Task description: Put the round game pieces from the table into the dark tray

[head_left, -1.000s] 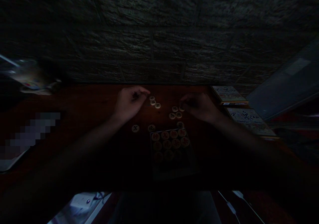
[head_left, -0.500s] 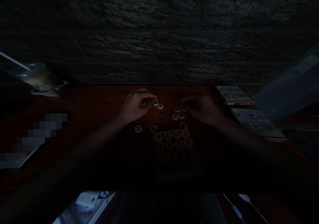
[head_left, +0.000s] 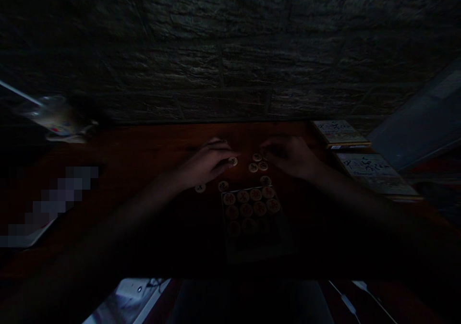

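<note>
The scene is very dim. My left hand is closed, thumb and fingertips at a round Chinese chess piece with a dark character. Another piece partly shows behind its fingers. To the right, my right hand has curled fingers at the edge of a small cluster of chess pieces; what its fingertips hold is hidden. Single pieces lie nearer me: one by my left wrist, another chess piece, and a third. A shallow tray holds rows of red-marked pieces.
Two flat printed boxes, one farther back and one nearer, lie at the right. A cup with a straw stands at the far left. A stone wall rises behind the wooden table. White cables hang below.
My left hand has moved right and slightly toward me, onto a piece that lay beside it. My right hand has stayed nearly in place by the cluster.
</note>
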{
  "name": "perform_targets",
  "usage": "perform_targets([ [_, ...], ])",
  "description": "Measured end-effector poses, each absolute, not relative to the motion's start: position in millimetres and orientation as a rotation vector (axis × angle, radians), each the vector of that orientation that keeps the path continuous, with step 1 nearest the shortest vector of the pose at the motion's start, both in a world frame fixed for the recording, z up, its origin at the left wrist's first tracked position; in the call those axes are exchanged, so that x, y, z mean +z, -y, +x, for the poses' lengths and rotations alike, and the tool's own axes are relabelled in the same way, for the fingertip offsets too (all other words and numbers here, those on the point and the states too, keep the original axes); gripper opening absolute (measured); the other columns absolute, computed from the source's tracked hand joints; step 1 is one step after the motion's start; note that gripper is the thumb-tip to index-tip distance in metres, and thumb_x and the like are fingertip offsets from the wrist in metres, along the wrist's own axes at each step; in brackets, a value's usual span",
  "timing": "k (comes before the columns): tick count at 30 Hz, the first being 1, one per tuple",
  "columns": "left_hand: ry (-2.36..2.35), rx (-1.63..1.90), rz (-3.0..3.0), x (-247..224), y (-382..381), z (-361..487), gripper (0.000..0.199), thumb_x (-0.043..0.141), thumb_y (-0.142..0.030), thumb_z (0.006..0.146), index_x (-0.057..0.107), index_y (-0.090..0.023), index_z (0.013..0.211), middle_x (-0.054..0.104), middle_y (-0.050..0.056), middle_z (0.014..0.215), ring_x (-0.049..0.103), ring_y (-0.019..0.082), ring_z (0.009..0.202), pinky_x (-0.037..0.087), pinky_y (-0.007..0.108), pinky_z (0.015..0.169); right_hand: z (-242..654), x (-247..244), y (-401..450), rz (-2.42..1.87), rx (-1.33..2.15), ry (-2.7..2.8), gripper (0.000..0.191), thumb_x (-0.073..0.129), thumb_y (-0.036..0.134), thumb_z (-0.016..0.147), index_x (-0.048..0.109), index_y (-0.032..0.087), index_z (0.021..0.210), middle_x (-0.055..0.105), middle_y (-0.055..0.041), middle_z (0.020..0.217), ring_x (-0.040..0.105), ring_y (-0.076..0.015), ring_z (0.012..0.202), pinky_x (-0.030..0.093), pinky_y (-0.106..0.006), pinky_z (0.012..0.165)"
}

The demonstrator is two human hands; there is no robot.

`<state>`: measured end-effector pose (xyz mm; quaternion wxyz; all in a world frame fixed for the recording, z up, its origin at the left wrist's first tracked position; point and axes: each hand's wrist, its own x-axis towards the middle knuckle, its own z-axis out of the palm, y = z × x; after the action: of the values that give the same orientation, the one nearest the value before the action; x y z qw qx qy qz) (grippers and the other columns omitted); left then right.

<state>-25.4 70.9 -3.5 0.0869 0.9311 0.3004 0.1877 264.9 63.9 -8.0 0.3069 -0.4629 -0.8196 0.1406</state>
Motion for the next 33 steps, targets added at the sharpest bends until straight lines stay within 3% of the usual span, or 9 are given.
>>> perform_targets([
  [4,-0.904,0.558,2.722,-4,-66,-22,0.027,0.058,-0.024,0.103,0.077,-0.021,0.123,0.073,0.011,0.119,0.068,0.026,0.113,0.052,0.039,0.097,264,-8,-63,-1.216,0.357,2.155,0.017,0.069,0.022,0.092,0.082,0.02,0.101,0.083,-0.0072,0.103,0.077,-0.0237,0.09,0.057,-0.035,0.083],
  [10,-0.954,0.741,2.497,-3,-58,-17,0.011,0.065,-0.023,0.096,0.075,-0.02,0.1,0.073,0.002,0.087,0.068,0.016,0.077,0.049,0.028,0.069,263,-7,-62,-1.233,0.352,2.159,0.017,0.069,0.022,0.091,0.082,0.021,0.101,0.083,-0.0061,0.103,0.077,-0.023,0.09,0.058,-0.034,0.083],
  [15,-1.081,1.212,1.949,7,-58,-15,0.022,0.076,-0.032,0.091,0.078,-0.021,0.11,0.075,0.001,0.081,0.068,0.015,0.071,0.051,0.027,0.066,263,-5,-60,-1.22,0.367,2.154,0.017,0.067,0.023,0.093,0.082,0.021,0.1,0.084,-0.0058,0.101,0.077,-0.0224,0.086,0.058,-0.034,0.081],
  [18,-1.035,1.347,1.613,11,-62,-14,0.02,0.081,-0.033,0.086,0.08,-0.021,0.102,0.076,0.001,0.079,0.067,0.013,0.065,0.053,0.026,0.063,262,-4,-59,-1.205,0.381,2.143,0.017,0.067,0.023,0.091,0.082,0.022,0.1,0.084,-0.0053,0.1,0.077,-0.0231,0.086,0.058,-0.034,0.079],
  [25,-0.878,1.298,1.205,18,-55,-8,0.014,0.086,-0.02,0.079,0.077,-0.019,0.091,0.082,0.002,0.091,0.078,0.013,0.078,0.066,0.025,0.078,253,-1,-49,-1.173,0.488,2.042,0.025,0.064,0.039,0.101,0.08,0.022,0.092,0.083,-0.0039,0.094,0.076,-0.0209,0.082,0.053,-0.031,0.072],
  [30,-0.975,1.558,1.23,33,-64,-20,0.007,0.072,-0.017,0.092,0.072,-0.023,0.088,0.083,0.001,0.111,0.077,0.019,0.116,0.065,0.029,0.102,251,0,-47,-1.182,0.486,2.067,0.028,0.063,0.041,0.103,0.079,0.023,0.09,0.082,-0.0035,0.092,0.075,-0.0213,0.082,0.052,-0.032,0.072],
  [33,-1.016,1.528,1.241,32,-69,-26,0.005,0.076,-0.021,0.089,0.072,-0.024,0.091,0.082,0.0,0.11,0.079,0.018,0.112,0.066,0.028,0.1,252,-1,-48,-1.168,0.479,2.071,0.025,0.063,0.038,0.102,0.079,0.022,0.09,0.082,-0.0034,0.092,0.075,-0.0214,0.082,0.052,-0.032,0.072],
])
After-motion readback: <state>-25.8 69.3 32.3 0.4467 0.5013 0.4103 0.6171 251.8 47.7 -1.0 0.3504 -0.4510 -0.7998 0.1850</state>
